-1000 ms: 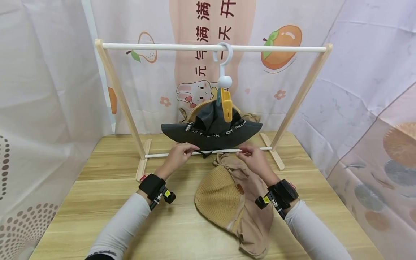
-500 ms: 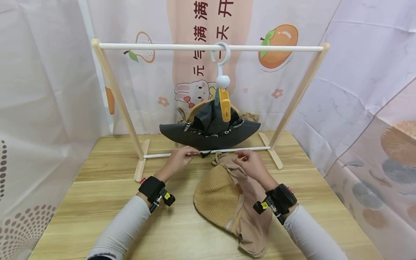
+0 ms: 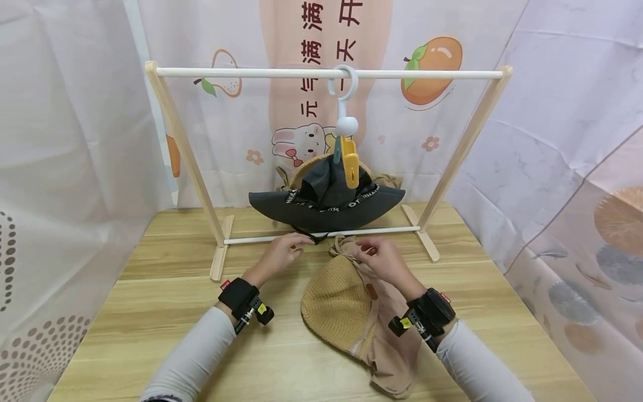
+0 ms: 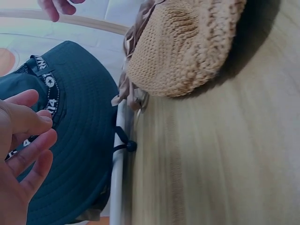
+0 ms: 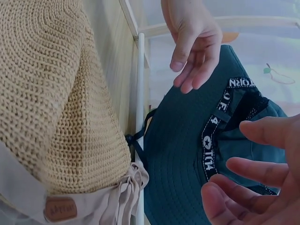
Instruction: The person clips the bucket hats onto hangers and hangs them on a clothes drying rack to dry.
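Observation:
A dark bucket hat [image 3: 326,215] with white lettering hangs from a yellow clip [image 3: 351,167] under a white hook [image 3: 345,92]. My left hand [image 3: 281,255] is just in front of its brim, fingers loosely bent and holding nothing. In the right wrist view my right hand [image 5: 262,180] appears in front of the hat, fingers spread and nothing between them. From the head, that right hand [image 3: 385,261] is above the fabric of a tan knitted sun hat [image 3: 336,307] lying on the table. A black cord with a toggle [image 4: 131,146] dangles by the lower rod.
The wooden rack has a white top rod [image 3: 241,72] and a lower white rod [image 3: 382,230], with splayed feet on the wooden table [image 3: 251,357]. Another straw-coloured hat [image 3: 301,172] shows partly behind the dark one. Curtains enclose the back and sides.
Both hands have drawn back a little from the dark hat's brim toward the person. The right hand has also shifted slightly left. The dark hat stays hanging in place.

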Demonstrator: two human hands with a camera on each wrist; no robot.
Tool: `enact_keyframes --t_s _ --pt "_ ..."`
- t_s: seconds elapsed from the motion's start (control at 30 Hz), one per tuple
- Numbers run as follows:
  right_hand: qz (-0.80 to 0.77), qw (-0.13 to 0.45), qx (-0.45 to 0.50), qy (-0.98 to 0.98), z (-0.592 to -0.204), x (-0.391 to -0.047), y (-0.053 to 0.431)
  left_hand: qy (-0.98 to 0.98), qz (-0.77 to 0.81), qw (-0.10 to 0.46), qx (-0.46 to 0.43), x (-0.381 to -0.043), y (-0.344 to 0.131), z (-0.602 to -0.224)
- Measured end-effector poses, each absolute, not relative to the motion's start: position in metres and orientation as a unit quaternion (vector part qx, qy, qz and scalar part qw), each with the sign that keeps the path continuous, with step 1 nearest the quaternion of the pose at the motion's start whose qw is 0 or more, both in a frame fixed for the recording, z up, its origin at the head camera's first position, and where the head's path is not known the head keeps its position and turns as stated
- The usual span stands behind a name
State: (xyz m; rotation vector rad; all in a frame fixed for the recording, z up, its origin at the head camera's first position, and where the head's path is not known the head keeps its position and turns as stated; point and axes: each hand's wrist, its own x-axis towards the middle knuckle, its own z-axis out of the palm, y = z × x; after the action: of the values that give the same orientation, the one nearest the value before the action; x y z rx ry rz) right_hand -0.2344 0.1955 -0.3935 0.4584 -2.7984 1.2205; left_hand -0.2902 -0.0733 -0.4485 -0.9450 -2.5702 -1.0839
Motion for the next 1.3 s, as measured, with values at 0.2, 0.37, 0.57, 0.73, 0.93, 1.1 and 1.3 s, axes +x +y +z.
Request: enact_keyframes --t_s 0.2,0.37,0.57,0.73,0.93,1.1,1.3 --pt "0.383 0.013 0.163 -0.909 -0.397 -0.231 0.193 -0.878 -0.355 0.073 -0.312 -0.285 -0.072 -0.458" --pt "0.370 -0.017 0.180 -0.911 -0.396 -0.232 0.193 -0.876 -0.354 0.058 -0.322 -0.283 -0.070 -0.464" --pt "0.348 -0.052 0.187 -0.917 -0.399 -0.230 0.193 -0.874 -0.343 0.044 -0.340 -0.279 -0.067 -0.469" --pt "0.340 -0.069 0.207 -0.915 -0.402 -0.228 0.196 -0.866 -0.350 0.030 -0.357 -0.276 -0.065 -0.473" --pt "0.327 -0.078 0.223 -0.915 -0.406 -0.228 0.198 -0.864 -0.348 0.016 -0.365 -0.273 -0.064 -0.475" --pt "0.308 -0.051 0.233 -0.921 -0.409 -0.226 0.198 -0.862 -0.346 -0.004 -0.371 -0.272 -0.063 -0.479" --pt "0.285 -0.053 0.243 -0.926 -0.421 -0.219 0.193 -0.859 -0.320 -0.002 -0.398 -0.271 -0.061 -0.484"
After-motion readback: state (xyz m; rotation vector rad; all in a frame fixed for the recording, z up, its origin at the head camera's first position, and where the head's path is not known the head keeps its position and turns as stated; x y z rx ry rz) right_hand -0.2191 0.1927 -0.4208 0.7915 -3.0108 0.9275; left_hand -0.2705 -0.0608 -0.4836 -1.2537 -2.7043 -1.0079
